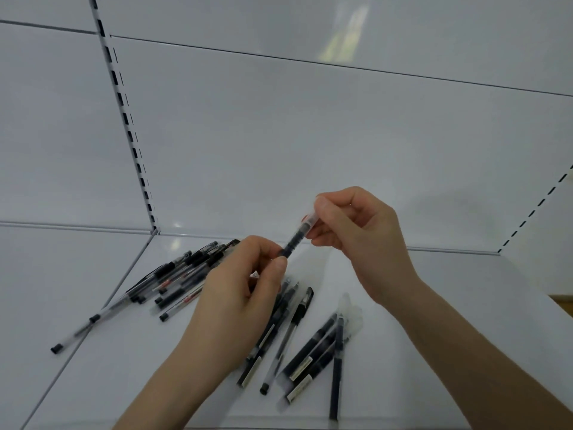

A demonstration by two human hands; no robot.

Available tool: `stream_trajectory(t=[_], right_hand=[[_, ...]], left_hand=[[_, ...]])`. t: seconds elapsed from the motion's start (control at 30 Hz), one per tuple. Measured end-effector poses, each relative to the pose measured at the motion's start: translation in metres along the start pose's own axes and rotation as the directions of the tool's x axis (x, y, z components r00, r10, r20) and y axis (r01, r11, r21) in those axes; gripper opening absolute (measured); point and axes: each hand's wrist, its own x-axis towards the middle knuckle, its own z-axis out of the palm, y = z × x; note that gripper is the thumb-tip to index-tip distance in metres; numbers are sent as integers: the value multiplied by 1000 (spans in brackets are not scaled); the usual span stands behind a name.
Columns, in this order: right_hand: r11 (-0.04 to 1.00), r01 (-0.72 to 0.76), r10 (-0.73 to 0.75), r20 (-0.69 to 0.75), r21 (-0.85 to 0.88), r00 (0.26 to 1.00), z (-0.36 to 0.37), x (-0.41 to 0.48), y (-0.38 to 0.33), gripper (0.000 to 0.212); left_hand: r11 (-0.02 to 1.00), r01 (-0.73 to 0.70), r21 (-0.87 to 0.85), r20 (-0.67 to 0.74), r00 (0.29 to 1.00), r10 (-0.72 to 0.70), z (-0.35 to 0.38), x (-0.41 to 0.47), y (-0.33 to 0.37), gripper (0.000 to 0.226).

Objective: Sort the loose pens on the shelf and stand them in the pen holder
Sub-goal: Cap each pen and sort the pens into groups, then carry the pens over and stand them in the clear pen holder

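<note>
Black ink under a clear cap: that is the pen [294, 241] I have up above the shelf [440, 308]. Its long axis slants from lower left to upper right, cap end uppermost. My left hand [245, 293] pinches its lower end between thumb and forefinger, the other fingers loosely curled. My right hand [356, 240] pinches the capped upper end in the same way. With both hands on it, neither is nearer.

Below and left of the pen lies a heap of clear-barrelled pens [183, 274]. Below and right of it lies a cluster of dark-barrelled pens [319, 352]. A few more dark ones run straight beneath it, partly under my left hand.

The pen holder is not in view, so I cannot tell which way from the pen it stands. I judge the next move depends on one hand letting go and on turning the slanted pen upright.
</note>
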Motion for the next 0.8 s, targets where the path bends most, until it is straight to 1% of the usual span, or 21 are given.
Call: stream_trajectory(t=[0.1, 0.2, 0.23, 0.27, 0.3, 0.33, 0.37, 0.4, 0.43, 0.47, 0.5, 0.53, 0.57, 0.6, 0.63, 0.7, 0.8], right_hand=[[1000, 8, -8, -35, -10, 999, 3, -5, 8, 7], [998, -62, 62, -3, -7, 998, 2, -6, 13, 5], [995, -97, 98, 19, -36, 995, 0, -7, 16, 8], [987, -125, 130, 41, -97, 991, -5, -8, 19, 10], [970, -145, 158, 56, -193, 986, -10, -11, 21, 10], [934, -160, 191, 68, -319, 979, -17, -15, 23, 6], [864, -178, 246, 85, -471, 966, -24, -20, 25, 7], [750, -183, 325, 114, -635, 939, -32, -26, 27, 18], [616, -170, 428, 146, -769, 892, -38, -33, 30, 30], [500, -145, 530, 169, -853, 831, -40, -40, 33, 38], [425, -121, 606, 183, -897, 774, -41, -48, 37, 43], [394, -105, 650, 196, -913, 734, -39, -54, 40, 45], [385, -103, 663, 197, -917, 722, -36, -59, 43, 45], [385, -106, 656, 191, -917, 731, -33, -61, 46, 44], [388, -110, 637, 179, -915, 750, -29, -62, 48, 43], [388, -93, 588, 168, -917, 791, -22, -59, 52, 43], [393, -59, 531, 174, -918, 829, -15, -51, 60, 43]], left_hand=[[1000, 12, 14, -3, 1000, -12, 3, -3, -3, 10], [998, 17, 56, 2, 1000, -17, 2, -3, -9, 13], [995, 25, 98, 10, 1000, -26, -1, -1, -14, 12], [984, 38, 175, 16, 999, -41, -6, 1, -20, 10], [959, 47, 278, 20, 998, -55, -14, 3, -28, 8], [920, 57, 389, 16, 997, -69, -23, 4, -38, 6], [863, 68, 500, -2, 997, -78, -35, 6, -49, 5], [793, 80, 604, -34, 997, -75, -47, 7, -62, 9], [713, 96, 695, -64, 995, -72, -59, 10, -76, 12], [630, 124, 766, -82, 992, -96, -69, 12, -88, 14], [554, 160, 817, -95, 985, -144, -76, 15, -97, 17], [497, 201, 844, -106, 971, -213, -80, 17, -104, 19], [465, 237, 853, -107, 952, -288, -82, 19, -108, 22], [448, 255, 857, -91, 931, -354, -83, 20, -109, 23], [443, 249, 861, -64, 918, -391, -82, 21, -110, 23], [449, 207, 869, -25, 926, -378, -78, 23, -111, 22], [477, 143, 867, 21, 947, -322, -70, 24, -108, 21]])
